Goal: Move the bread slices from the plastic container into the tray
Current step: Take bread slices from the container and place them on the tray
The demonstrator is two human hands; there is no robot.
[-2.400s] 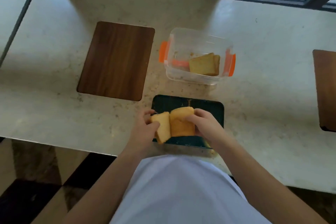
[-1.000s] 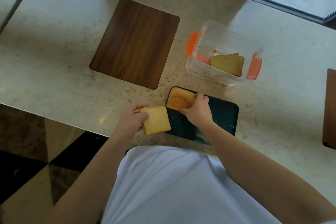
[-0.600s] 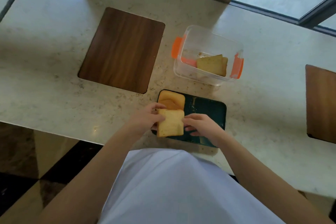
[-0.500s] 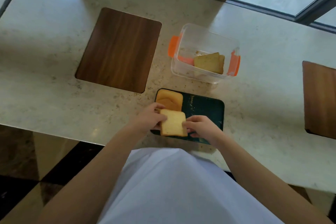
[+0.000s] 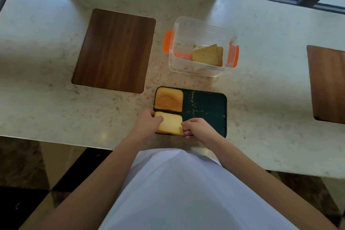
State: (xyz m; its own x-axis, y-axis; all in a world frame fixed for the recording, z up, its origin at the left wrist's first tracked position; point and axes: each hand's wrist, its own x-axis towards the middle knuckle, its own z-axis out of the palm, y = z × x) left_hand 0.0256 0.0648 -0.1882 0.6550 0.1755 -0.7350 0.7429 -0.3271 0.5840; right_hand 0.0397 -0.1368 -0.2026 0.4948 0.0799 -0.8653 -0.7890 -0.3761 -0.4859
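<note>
A dark green tray (image 5: 207,110) lies near the counter's front edge. One bread slice (image 5: 168,99) lies flat in its far left corner. A second, paler slice (image 5: 171,124) rests in the near left corner, with my left hand (image 5: 147,124) gripping its left edge and my right hand (image 5: 197,128) pinching its right edge. Behind the tray stands a clear plastic container (image 5: 201,28) with orange clips, and two or so bread slices (image 5: 207,56) lean together inside it at the right.
A brown wooden board (image 5: 113,50) lies on the marble counter left of the container. Another board (image 5: 326,84) is at the right edge. Crumbs are scattered on the tray's middle. A window frame runs along the back.
The paler slice went from my left hand off the tray's left side onto the tray's near left corner. My right hand left the far slice and came to the paler one's right edge.
</note>
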